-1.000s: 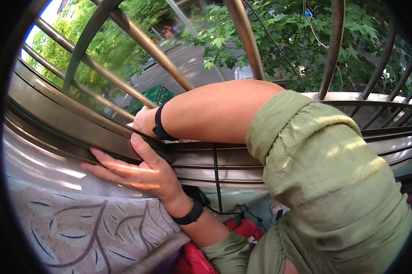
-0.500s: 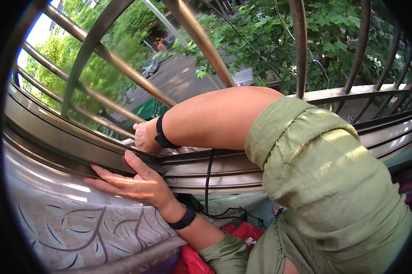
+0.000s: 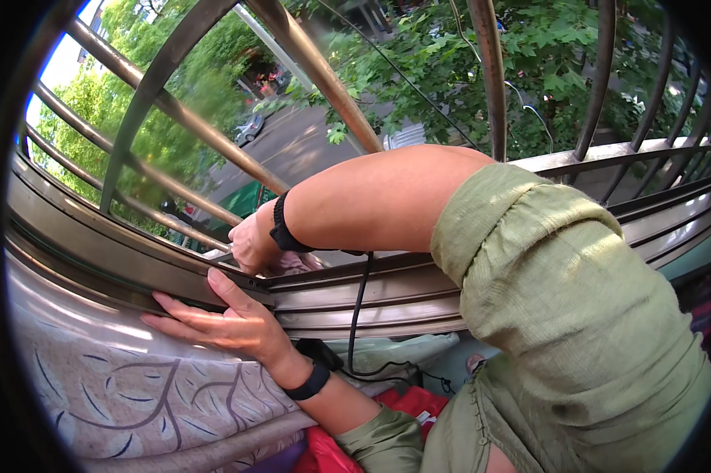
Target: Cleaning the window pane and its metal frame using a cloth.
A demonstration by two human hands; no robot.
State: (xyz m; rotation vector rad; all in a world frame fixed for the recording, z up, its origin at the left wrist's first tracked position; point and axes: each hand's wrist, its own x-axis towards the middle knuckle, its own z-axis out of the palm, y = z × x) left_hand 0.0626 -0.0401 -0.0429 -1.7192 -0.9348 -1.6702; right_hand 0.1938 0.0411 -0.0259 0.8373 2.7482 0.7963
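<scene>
My right arm, in a rolled green sleeve, reaches over the window frame [image 3: 355,284]. Beyond its edge, my right hand [image 3: 253,243] bends down at the sill by the metal bars, fingers curled and partly hidden. A crumpled pinkish cloth [image 3: 296,262] shows from under it and seems gripped there. On the near side, my left hand [image 3: 233,319] is open, its fingers spread against the lower rail [image 3: 119,256] of the window. Both wrists wear black bands.
Metal security bars [image 3: 493,87] stand outside the window, with trees and a street behind. A black cable [image 3: 357,315] hangs over the frame. Patterned fabric [image 3: 150,402] lies at the lower left, near red fabric [image 3: 320,449].
My right hand has shifted slightly and its wrist is bent more, with more of the pinkish cloth showing below it. My left hand stays on the rail. The view has moved a little.
</scene>
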